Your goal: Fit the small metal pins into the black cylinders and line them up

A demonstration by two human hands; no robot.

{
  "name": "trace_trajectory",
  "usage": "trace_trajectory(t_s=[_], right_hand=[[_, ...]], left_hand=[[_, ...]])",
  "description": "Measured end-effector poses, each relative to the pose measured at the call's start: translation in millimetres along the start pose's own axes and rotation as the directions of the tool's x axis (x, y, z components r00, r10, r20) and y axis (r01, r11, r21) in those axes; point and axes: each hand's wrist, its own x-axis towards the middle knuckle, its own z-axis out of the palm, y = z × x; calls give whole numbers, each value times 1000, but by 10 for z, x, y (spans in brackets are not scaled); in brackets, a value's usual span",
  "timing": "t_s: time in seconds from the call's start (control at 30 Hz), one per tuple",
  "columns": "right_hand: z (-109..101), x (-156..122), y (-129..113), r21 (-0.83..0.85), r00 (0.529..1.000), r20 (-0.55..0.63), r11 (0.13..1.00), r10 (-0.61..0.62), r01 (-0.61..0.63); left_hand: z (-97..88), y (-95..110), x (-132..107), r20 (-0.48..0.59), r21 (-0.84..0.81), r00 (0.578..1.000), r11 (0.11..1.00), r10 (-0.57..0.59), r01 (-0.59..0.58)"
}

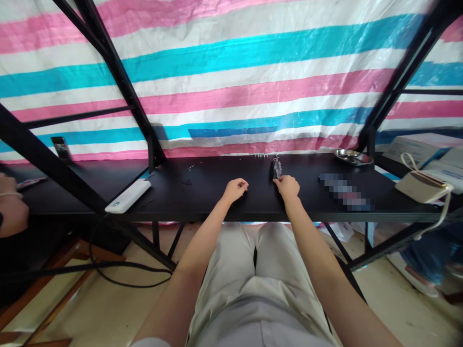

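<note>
My right hand [288, 187] grips the near end of a small black block with a clear, bumpy side [276, 169], its thumb and fingertips closed on it. The block stands on the black tabletop [217, 171]. To the left, my left hand [235, 189] is held low over the table with its fingers pinched together; anything between them is too small to make out. Behind the block lies a thin whitish curl [276, 157]. A row of tiny silvery pieces [261, 155] sits along the table's back edge.
A white power bank [129, 196] with a black cable lies at left. On the right are a round metal dish [353, 157], a blurred-out flat item [345, 192], a beige purse [423, 185] and boxes [415, 149]. Black frame posts flank me. Another person's hand [12, 207] shows far left.
</note>
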Motion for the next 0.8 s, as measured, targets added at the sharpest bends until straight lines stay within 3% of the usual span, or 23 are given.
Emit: trace_trajectory(t_s=[0.47, 0.8], right_hand=[[10, 5, 23, 26, 1000, 6, 1000, 7, -8], [40, 19, 16, 22, 999, 17, 999, 48, -48]], left_hand=[[10, -20, 3, 7, 58, 1000, 998, 12, -13], [43, -83, 81, 53, 272, 997, 959, 62, -74]])
